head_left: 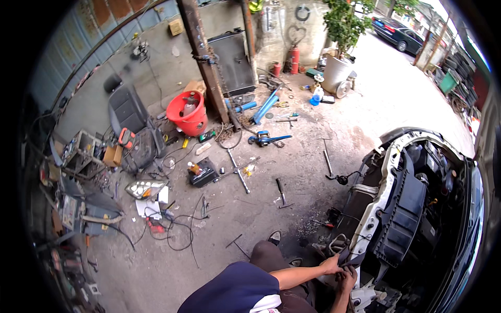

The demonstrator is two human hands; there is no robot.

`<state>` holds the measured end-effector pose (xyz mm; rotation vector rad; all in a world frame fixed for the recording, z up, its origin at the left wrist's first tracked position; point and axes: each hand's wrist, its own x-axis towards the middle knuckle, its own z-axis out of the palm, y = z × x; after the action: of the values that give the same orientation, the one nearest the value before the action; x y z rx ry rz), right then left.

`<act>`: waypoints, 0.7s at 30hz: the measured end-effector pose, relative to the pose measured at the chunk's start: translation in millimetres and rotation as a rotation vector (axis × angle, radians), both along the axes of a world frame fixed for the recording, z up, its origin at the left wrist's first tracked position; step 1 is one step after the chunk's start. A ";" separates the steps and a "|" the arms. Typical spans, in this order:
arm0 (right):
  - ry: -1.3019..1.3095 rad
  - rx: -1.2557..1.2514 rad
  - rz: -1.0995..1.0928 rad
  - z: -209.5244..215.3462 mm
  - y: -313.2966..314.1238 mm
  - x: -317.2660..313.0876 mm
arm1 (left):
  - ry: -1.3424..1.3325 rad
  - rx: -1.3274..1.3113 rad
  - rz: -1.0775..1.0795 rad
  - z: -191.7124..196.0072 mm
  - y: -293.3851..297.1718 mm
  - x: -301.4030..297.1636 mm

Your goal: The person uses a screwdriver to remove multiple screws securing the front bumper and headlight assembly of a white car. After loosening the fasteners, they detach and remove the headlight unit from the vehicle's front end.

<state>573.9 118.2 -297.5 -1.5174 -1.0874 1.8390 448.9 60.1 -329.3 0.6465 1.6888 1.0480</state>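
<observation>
Both my hands meet at the near end of the front frame of a car (389,188) whose engine bay is exposed. My left hand (330,266) reaches in from the left, its fingers closed at the edge of a dark part (350,259) below the white cross-frame (371,221). Close beside it, my right hand (347,280) is raised with bent, closed fingers, nearly touching the left. What lies between the fingers is too small and dark to make out. A black ribbed plastic housing (399,216) sits behind the frame, beyond my hands.
Tools lie on the concrete floor: a hammer (281,192), a cross wrench (238,172), a T-handle wrench (235,240) and a blue jack (267,139). Left are a headlight (146,189), loose cables (180,229), a car seat (136,122) and a red bucket (188,124). A potted plant (338,73) stands far off.
</observation>
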 end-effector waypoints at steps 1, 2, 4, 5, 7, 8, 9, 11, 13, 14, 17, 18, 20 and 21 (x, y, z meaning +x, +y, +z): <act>0.025 0.023 0.101 9.2 5.6 -4.2 | -0.014 0.017 0.050 11.1 -3.6 -2.4; -0.039 0.018 0.132 14.8 9.8 1.5 | -0.021 0.025 0.046 7.0 -1.7 4.1; -0.172 0.163 0.293 8.8 27.0 5.0 | -0.027 0.074 0.145 -18.6 10.1 19.2; -0.228 0.314 0.382 -0.8 37.2 11.6 | -0.038 0.047 0.162 -19.9 13.5 19.6; -0.239 0.567 0.441 -12.8 54.9 25.3 | -0.082 0.012 0.175 -19.4 17.0 22.0; -0.274 0.579 0.488 -10.9 63.2 22.7 | -0.089 0.012 0.203 -19.0 18.0 23.1; -0.316 0.589 0.535 -7.4 71.6 24.0 | -0.104 0.012 0.228 -13.9 17.8 26.4; -0.352 0.564 0.660 -0.8 86.7 18.6 | -0.178 -0.018 0.292 -6.8 17.5 24.6; -0.320 0.520 0.636 24.7 72.2 6.3 | -0.173 -0.044 0.354 -6.8 18.6 32.1; -0.347 0.512 0.689 35.9 69.5 3.4 | -0.058 -0.022 0.422 -27.3 26.7 43.8; -0.261 0.654 0.673 31.7 71.7 17.4 | 0.171 -0.010 0.427 -31.7 31.1 58.1; -0.234 0.641 0.665 28.1 74.0 20.3 | 0.248 0.001 0.470 -31.9 30.0 60.7; -0.295 0.587 0.674 49.7 64.6 16.5 | 0.299 -0.036 0.498 -30.4 21.2 60.9; -0.260 0.624 0.657 52.1 63.8 22.9 | 0.271 -0.069 0.444 -12.9 15.8 52.7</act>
<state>596.8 181.9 -245.5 -1.1005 -2.2345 1.4360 501.6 75.9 -342.2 0.3862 2.1603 1.2428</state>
